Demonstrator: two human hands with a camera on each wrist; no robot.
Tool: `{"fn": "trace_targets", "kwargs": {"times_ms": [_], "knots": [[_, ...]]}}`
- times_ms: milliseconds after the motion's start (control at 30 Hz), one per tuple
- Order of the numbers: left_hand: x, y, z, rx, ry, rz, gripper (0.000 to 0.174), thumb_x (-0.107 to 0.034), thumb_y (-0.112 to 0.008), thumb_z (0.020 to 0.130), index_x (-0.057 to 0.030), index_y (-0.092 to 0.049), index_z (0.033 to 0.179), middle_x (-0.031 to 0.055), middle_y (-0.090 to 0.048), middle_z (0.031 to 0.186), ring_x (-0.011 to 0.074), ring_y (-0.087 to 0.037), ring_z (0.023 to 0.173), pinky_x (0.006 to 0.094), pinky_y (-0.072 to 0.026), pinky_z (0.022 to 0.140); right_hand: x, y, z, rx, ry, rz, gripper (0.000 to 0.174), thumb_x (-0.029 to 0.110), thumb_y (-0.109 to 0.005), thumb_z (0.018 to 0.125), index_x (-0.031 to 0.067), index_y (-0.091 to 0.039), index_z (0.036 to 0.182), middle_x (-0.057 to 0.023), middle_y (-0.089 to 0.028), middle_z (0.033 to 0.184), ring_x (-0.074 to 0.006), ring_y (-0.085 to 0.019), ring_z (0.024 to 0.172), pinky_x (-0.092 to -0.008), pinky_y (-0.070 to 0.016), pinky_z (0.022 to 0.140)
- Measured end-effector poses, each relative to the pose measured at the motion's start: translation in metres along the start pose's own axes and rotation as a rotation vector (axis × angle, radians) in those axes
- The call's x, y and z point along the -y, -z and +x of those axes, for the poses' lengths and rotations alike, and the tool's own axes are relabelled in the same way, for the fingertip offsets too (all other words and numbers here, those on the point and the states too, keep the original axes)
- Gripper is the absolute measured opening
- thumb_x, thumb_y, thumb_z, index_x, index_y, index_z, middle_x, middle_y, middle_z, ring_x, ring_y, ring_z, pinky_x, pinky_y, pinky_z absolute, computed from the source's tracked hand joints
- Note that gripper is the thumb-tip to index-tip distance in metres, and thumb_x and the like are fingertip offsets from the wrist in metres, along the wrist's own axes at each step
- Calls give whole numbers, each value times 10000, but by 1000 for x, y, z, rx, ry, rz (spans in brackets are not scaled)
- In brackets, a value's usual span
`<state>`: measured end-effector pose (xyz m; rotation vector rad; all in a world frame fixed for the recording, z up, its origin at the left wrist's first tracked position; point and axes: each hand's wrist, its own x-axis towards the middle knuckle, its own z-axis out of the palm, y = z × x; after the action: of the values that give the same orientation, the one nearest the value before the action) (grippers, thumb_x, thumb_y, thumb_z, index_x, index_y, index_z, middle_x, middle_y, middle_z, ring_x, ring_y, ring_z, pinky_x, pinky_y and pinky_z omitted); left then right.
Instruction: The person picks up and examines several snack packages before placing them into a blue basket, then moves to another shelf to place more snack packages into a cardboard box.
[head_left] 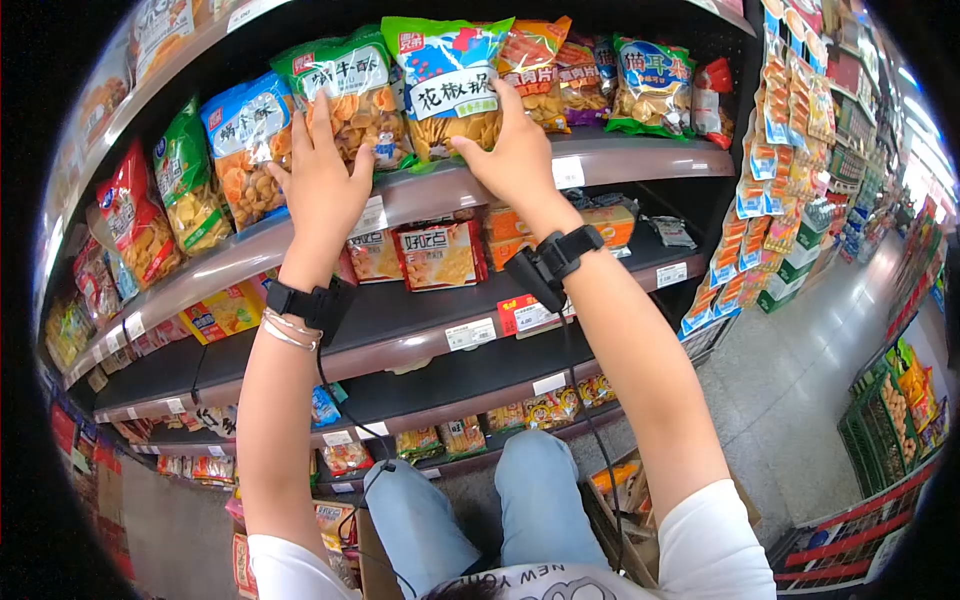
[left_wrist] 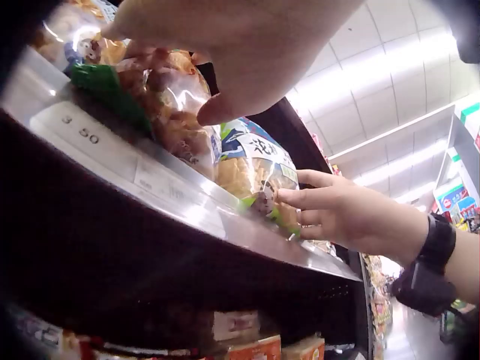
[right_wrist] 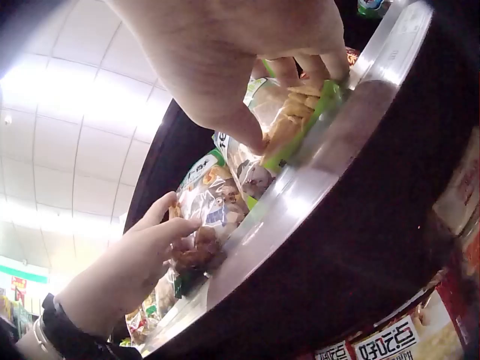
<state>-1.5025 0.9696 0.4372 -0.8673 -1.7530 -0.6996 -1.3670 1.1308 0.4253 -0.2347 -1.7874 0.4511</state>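
A clear-fronted snack bag with a blue and green top [head_left: 447, 85], full of golden chips, stands upright on the upper shelf. My right hand [head_left: 513, 150] touches its right side, thumb low on the front and fingers fairly straight. Just left of it stands a green-topped bag of brown crisps [head_left: 383, 112]. My left hand [head_left: 330, 185] rests on that bag's front and left side with fingers spread. In the right wrist view, the left hand's fingertips [right_wrist: 169, 204] lie against the crisps bag, and the right hand [right_wrist: 232, 67] spans the chips bag.
More snack bags line the shelf, such as a blue one [head_left: 248, 140] and a red one [head_left: 140, 215] at left. The curved shelf edge [head_left: 430, 195] carries price tags. Boxed biscuits [head_left: 438, 255] sit below. Hanging packets [head_left: 775, 170] flank the aisle; cables trail from both wrists.
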Motion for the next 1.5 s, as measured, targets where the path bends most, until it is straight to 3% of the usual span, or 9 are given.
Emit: {"fn": "trace_targets", "kwargs": {"times_ms": [367, 567, 633, 667, 700, 933, 1100, 1267, 1500], "knots": [[11, 14, -7, -211, -47, -323, 690, -237, -643, 791, -14, -326, 1363, 256, -393, 1325, 390, -383, 1221, 459, -280, 1019, -25, 4, 1, -165, 72, 153, 667, 248, -739, 701, 13, -434, 1246, -232, -612, 1069, -368, -590, 1008, -399, -463, 877], [-33, 26, -44, -188, 218, -760, 431, -141, -629, 795, -63, -542, 1210, 153, -533, 1155, 269, -495, 1061, 366, -365, 949, -9, 32, -56, -229, -152, 336, 304, 133, -693, 749, -10, -588, 996, -149, -659, 958, -239, -636, 910, -329, -485, 805], [-63, 28, -75, -45, 322, -945, 381, -94, -618, 796, -62, -572, 1173, 117, -562, 1103, 202, -523, 988, 325, -400, 900, -9, 40, -87, -201, -249, 433, 256, 124, -689, 755, -11, -603, 955, -121, -667, 901, -209, -639, 859, -310, -484, 778], [-87, 40, -91, 155, 568, -1211, 351, -59, -602, 804, -64, -584, 1155, 80, -579, 1078, 135, -528, 925, 286, -420, 856, -18, 41, -103, -218, -211, 437, 194, 102, -681, 763, -11, -616, 906, -107, -667, 848, -172, -630, 806, -284, -480, 749], [-100, 31, -111, 177, 500, -1232, 341, -45, -594, 815, -50, -579, 1156, 54, -580, 1072, 96, -519, 885, 251, -430, 824, -24, 48, -122, -195, -233, 466, 161, 78, -671, 779, -12, -616, 901, -99, -665, 852, -149, -626, 808, -274, -483, 748], [-211, 8, -265, 951, 728, -1616, 308, -129, -571, 857, -71, -574, 1160, 20, -587, 1077, 95, -528, 962, 239, -423, 784, -76, 163, -274, -168, -738, 467, 160, 46, -626, 838, -9, -600, 986, -62, -651, 930, -108, -607, 862, -235, -473, 782], [-266, 10, -392, 1498, 1150, -1588, 238, -136, -543, 900, -73, -579, 1127, 26, -597, 1006, 127, -597, 857, 254, -494, 713, -102, 250, -412, -188, -1172, 196, 192, 52, -601, 839, 10, -608, 1026, -49, -650, 948, -121, -607, 843, -233, -465, 742], [-283, -3, -457, 1777, 1454, -1472, 266, -168, -496, 917, -74, -549, 1160, 49, -591, 1098, 171, -578, 977, 307, -473, 787, -107, 294, -503, -364, -1684, 146, 245, 105, -641, 804, 25, -609, 1034, -53, -650, 932, -121, -601, 766, -231, -454, 664], [-303, -21, -485, 1839, 1488, -1328, 265, -177, -497, 904, -92, -545, 1150, 53, -577, 1126, 182, -569, 963, 344, -447, 836, -164, 291, -601, -5, -1984, 190, 248, 219, -592, 820, 127, -607, 1050, 4, -621, 913, -115, -588, 800, -264, -430, 649]]}}
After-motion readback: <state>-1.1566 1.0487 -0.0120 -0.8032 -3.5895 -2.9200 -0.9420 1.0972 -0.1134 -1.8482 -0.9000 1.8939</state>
